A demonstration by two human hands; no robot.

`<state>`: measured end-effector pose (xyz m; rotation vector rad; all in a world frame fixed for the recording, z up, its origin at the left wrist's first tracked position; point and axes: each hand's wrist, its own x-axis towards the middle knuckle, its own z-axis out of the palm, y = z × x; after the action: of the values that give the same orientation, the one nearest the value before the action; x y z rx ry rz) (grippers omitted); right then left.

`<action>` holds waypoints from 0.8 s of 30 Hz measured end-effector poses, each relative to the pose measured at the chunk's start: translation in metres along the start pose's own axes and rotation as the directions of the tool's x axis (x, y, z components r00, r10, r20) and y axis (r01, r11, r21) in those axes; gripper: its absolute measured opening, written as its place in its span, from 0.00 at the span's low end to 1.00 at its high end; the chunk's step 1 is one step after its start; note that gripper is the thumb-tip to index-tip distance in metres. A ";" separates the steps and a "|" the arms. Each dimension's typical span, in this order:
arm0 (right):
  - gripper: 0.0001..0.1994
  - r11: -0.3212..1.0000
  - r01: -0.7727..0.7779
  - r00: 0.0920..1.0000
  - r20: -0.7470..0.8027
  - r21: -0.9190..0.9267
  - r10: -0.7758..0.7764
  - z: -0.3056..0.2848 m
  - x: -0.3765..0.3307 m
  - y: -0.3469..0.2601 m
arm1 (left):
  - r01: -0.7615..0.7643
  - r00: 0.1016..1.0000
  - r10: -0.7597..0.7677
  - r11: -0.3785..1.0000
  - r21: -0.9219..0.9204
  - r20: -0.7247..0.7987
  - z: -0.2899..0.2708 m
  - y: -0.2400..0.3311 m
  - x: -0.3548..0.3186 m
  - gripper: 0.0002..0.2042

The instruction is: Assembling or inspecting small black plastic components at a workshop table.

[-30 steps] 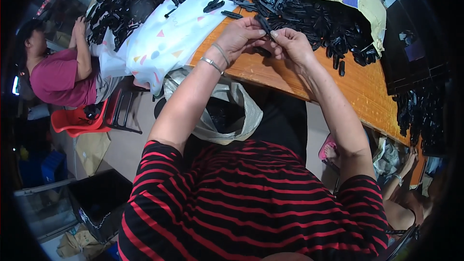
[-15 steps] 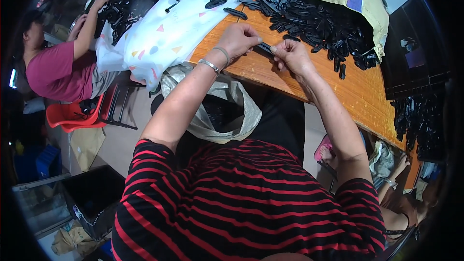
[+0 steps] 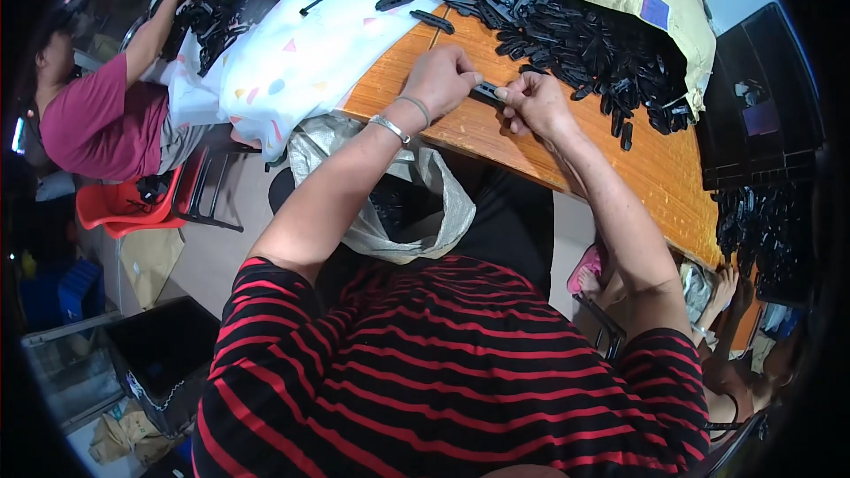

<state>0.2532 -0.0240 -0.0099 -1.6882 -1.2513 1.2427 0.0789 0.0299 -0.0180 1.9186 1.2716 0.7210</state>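
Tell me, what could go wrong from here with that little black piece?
The black piece could slip: the left hand and right hand only pinch it with their fingers. Near the edge of the table, it might drop toward the open sack below. Set down, it might get lost among the heap of similar pieces.

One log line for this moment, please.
left hand: pinching left end of black part | right hand: pinching right end | position: over wooden table | beyond: black pile

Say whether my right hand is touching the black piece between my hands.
Touching. The head view shows the right hand pinching the right end of the black piece.
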 end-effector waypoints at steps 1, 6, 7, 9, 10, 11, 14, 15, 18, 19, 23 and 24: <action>0.11 1.000 -0.001 1.000 0.004 -0.004 0.001 -0.001 0.000 0.001 | 0.004 1.000 -0.004 1.000 -0.003 -0.003 0.001 0.003 0.002 0.10; 0.10 0.998 -0.059 0.998 -0.006 0.013 0.059 0.001 -0.003 -0.003 | 0.065 0.994 -0.068 0.997 0.040 0.082 -0.004 0.005 0.006 0.09; 0.10 0.998 -0.068 0.998 -0.007 0.005 0.068 0.001 -0.003 -0.006 | 0.064 0.995 -0.067 0.997 0.036 0.079 -0.004 0.005 0.007 0.09; 0.11 0.998 -0.042 0.999 -0.018 -0.035 0.042 -0.001 0.002 -0.002 | -0.007 0.996 -0.002 0.995 0.098 0.093 -0.001 0.001 0.011 0.09; 0.11 0.997 -0.020 1.000 -0.023 -0.071 0.019 -0.002 0.004 0.002 | -0.020 0.996 0.012 0.995 0.095 0.088 0.002 -0.001 0.008 0.09; 0.12 0.995 0.000 1.000 -0.013 -0.104 -0.002 0.000 0.005 0.003 | -0.027 0.999 0.022 0.995 0.100 0.045 0.003 -0.004 0.006 0.09; 0.11 0.988 0.081 0.997 0.001 -0.131 -0.081 0.005 0.002 0.016 | -0.066 0.998 0.066 0.992 0.105 0.005 0.004 -0.013 -0.006 0.09; 0.11 0.984 0.126 0.992 0.030 -0.125 -0.123 0.006 -0.003 0.018 | -0.072 0.997 0.070 0.991 0.109 0.023 0.000 -0.013 -0.014 0.09; 0.10 0.971 0.137 0.987 0.113 -0.197 -0.116 -0.008 -0.023 0.009 | -0.119 0.980 0.117 0.993 0.003 0.159 -0.025 -0.017 -0.058 0.08; 0.10 0.965 0.147 0.986 0.113 -0.216 -0.125 -0.011 -0.027 0.007 | -0.116 0.970 0.128 0.991 -0.068 0.205 -0.036 -0.021 -0.070 0.06; 0.07 0.528 0.349 0.729 -0.130 -0.774 -0.672 -0.040 -0.009 0.009 | -0.081 0.997 0.082 0.985 -0.149 0.002 -0.048 -0.024 -0.075 0.05; 0.06 0.567 0.350 0.728 -0.164 -0.746 -0.665 -0.042 -0.003 0.009 | -0.143 0.985 0.133 0.985 -0.092 -0.106 -0.049 -0.020 -0.063 0.05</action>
<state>0.2954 -0.0290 -0.0048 -1.6986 -1.8543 -0.0184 0.0078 -0.0115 -0.0087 1.9240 1.1472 0.9446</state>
